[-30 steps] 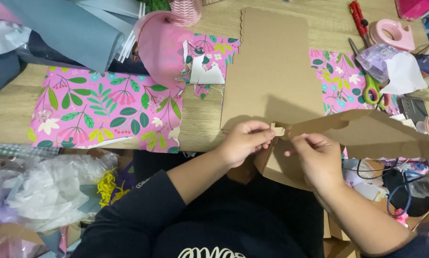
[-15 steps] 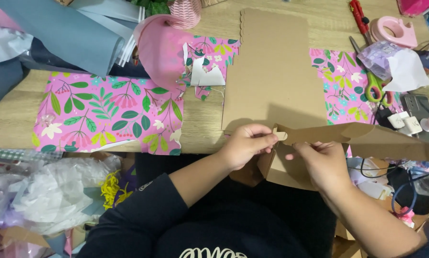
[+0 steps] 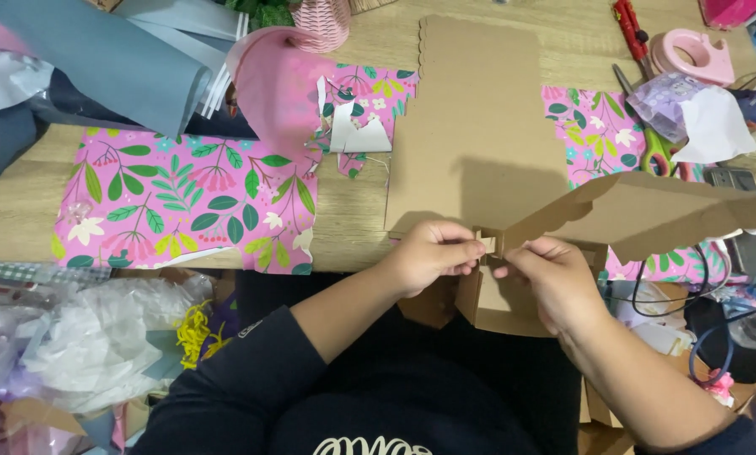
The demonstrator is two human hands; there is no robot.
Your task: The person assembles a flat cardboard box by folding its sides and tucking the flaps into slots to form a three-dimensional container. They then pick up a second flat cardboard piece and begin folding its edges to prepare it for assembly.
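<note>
Mid-fold: left hand [image 3: 428, 253] and right hand [image 3: 546, 278] both pinched shut on small tab [image 3: 488, 245] of brown cardboard box blank [image 3: 639, 211]; next probably needs tab seated in slot.

Brown cardboard box blank [image 3: 639, 215], half-folded, at table edge

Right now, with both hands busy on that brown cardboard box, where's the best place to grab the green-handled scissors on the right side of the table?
Take the scissors by the green handle loops, coming from the near right side. The blades point away toward the table's far edge, and crumpled paper covers the right, so the loops are probably the safest exposed part. The right hand is nearer than the left hand.
</note>
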